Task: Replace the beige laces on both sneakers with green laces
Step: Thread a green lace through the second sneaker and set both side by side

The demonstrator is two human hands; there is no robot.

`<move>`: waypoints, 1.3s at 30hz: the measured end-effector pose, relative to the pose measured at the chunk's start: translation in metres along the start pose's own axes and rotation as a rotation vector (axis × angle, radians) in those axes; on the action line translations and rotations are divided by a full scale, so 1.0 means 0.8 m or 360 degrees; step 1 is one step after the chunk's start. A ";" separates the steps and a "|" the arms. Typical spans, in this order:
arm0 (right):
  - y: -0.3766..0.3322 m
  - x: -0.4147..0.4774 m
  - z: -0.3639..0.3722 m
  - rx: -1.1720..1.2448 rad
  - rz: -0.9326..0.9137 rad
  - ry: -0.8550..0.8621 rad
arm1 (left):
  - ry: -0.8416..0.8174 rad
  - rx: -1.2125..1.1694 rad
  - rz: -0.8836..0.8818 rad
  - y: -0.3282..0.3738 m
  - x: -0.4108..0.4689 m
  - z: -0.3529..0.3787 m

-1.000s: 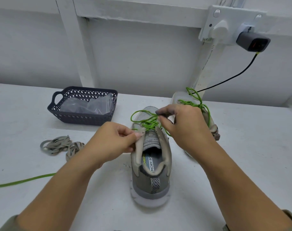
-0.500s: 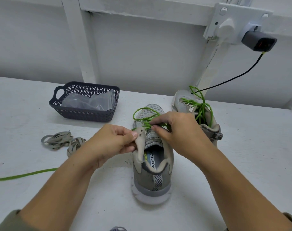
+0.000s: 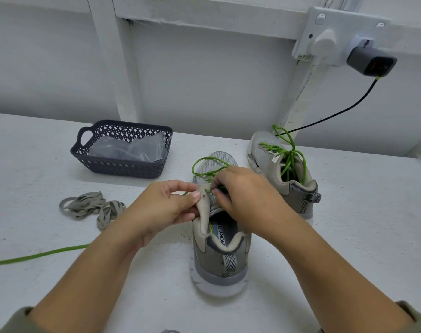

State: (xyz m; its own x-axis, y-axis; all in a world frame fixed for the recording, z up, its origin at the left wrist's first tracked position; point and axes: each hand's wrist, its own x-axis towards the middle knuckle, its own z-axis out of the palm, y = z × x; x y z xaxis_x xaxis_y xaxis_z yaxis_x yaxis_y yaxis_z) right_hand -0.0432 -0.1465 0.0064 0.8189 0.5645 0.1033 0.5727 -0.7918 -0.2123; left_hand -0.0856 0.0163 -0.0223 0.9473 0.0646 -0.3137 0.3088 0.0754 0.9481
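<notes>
Worktop (image 3: pixel 349 236), white, wall along its far edge. Near sneaker (image 3: pixel 222 255) mid-worktop. Its long axis runs from near edge to far edge, heel toward the person, toe away. Second sneaker (image 3: pixel 264 146) toward the far right corner, already laced in green. Dark basket (image 3: pixel 123 165) toward the far left, with the beige laces (image 3: pixel 91 206) heaped on the near side of it, out of both shoes.

Left hand (image 3: pixel 166 207) pinches the near sneaker's left eyelet flap, thumb on top. Right hand (image 3: pixel 243 193) pinches the green lace (image 3: pixel 200 163) just beside that flap — fingertips almost meeting over the tongue. The lace's free tail trails toward the left edge, on the left hand's side.

Judgement: upper eyelets in progress — the next pull goes across the shoe's axis.
</notes>
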 end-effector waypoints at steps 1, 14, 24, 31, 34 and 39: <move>-0.001 0.000 0.002 -0.0050 -0.0014 -0.0001 | -0.0006 0.0008 0.0015 0.000 0.000 0.000; -0.003 0.009 0.003 -0.0181 -0.0045 0.0072 | 0.0063 0.0213 0.0256 -0.016 0.015 0.003; 0.017 -0.015 0.002 -0.0076 0.0320 0.0512 | 0.0999 0.2355 0.0308 -0.012 -0.009 -0.007; 0.017 -0.026 0.002 0.0247 0.0603 0.0366 | 0.0758 0.2198 0.1162 -0.009 0.007 -0.002; 0.016 -0.026 0.008 0.0305 0.0718 0.0289 | 0.0704 0.2548 0.0362 -0.013 -0.005 -0.009; 0.015 -0.022 0.016 0.0368 0.0783 0.0225 | 0.0670 0.2370 0.0450 0.000 -0.009 0.002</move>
State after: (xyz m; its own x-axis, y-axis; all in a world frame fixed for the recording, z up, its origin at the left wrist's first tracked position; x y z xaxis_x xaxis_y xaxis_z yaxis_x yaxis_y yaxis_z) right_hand -0.0512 -0.1633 -0.0101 0.9937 0.0920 0.0644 0.1116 -0.8734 -0.4741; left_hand -0.0922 0.0142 -0.0204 0.9743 0.1874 0.1252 0.1764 -0.9799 0.0936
